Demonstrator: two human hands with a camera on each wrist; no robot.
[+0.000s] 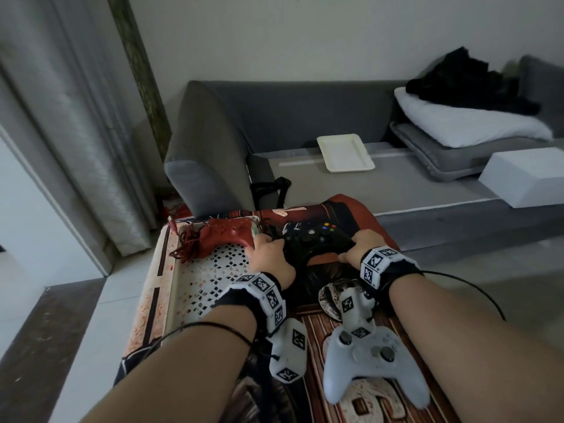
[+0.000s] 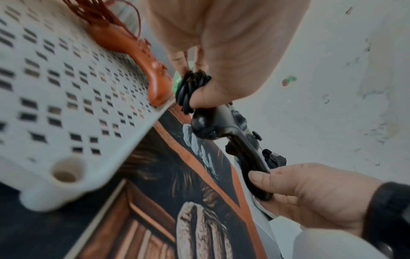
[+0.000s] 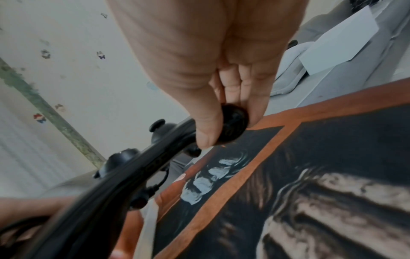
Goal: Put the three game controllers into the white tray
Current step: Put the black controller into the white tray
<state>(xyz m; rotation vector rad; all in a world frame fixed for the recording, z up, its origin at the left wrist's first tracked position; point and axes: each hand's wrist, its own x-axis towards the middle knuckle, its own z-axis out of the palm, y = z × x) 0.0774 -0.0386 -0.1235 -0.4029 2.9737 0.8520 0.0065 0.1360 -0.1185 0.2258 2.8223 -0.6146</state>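
A black controller is over the patterned cloth, just right of the white perforated tray. My left hand grips its left handle and pinches the coiled black cable against it. My right hand grips the right handle between thumb and fingers. A red controller with its bundled red cord lies in the tray's far part. A white controller lies on the cloth near me, under my right forearm.
The patterned cloth covers a low table before a grey sofa. On the sofa lie a flat cream tray, a white box and pillows with black clothing. Tiled floor lies to the left.
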